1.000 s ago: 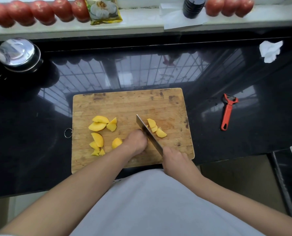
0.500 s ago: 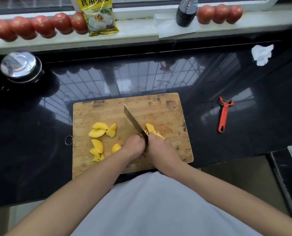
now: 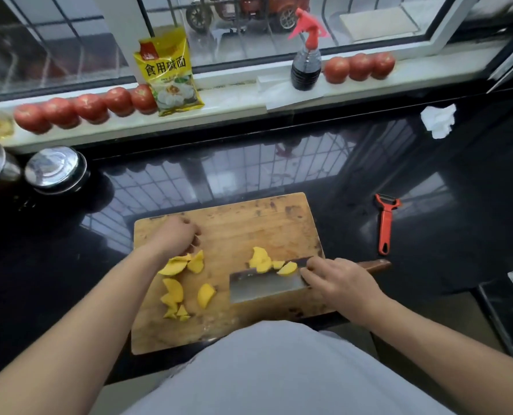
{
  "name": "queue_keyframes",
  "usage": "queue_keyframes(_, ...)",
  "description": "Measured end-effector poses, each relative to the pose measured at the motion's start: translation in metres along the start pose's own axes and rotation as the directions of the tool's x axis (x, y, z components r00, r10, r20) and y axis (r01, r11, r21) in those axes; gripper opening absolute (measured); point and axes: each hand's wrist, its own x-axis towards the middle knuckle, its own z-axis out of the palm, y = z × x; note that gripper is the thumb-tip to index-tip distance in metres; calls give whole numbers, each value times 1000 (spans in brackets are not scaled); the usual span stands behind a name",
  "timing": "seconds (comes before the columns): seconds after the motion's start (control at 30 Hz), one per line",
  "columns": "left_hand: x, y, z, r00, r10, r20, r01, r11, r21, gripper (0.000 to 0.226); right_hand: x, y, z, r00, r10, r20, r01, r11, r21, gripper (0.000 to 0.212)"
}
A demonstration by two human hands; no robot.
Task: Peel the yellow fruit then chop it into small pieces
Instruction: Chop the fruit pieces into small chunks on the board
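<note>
Head view: packet (image 3: pixel 169 74) reading "食用碱面"

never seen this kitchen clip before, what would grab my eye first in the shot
Bright yellow fruit pieces scattered on the wooden cutting board at centre, with a cleaver lying flat on it under the right hand. The left hand reaches over the left-hand pieces. Behind, red tomatoes line the windowsill, and a red peeler lies on the black counter, right.

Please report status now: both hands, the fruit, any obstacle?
Left hand curled over yellow fruit slices. Right hand open on flat steel cleaver, slices alongside. No obstacle.
</note>
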Motion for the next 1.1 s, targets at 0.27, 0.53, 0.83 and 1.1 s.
queue_keyframes(0.27,-78,13,111,842,279,461,-445,843,303,26,31,-24,26,979,-2,-204,-17,996,-90,20)
queue_keyframes(0.53,-46,4,126,897,204,392,-369,833,413,25,24,-37,22,982,27,-186,-47,993,-106,12)
queue_keyframes(0.83,-36,10,109,899,363,244,-417,880,228,36,6,-40,19,967,202,-153,-211,977,-44,22)
queue_keyframes(1.1,-53,-20,129,865,413,284,-492,809,322,25,15,-45,12,974,199,-112,-206,977,-62,21)
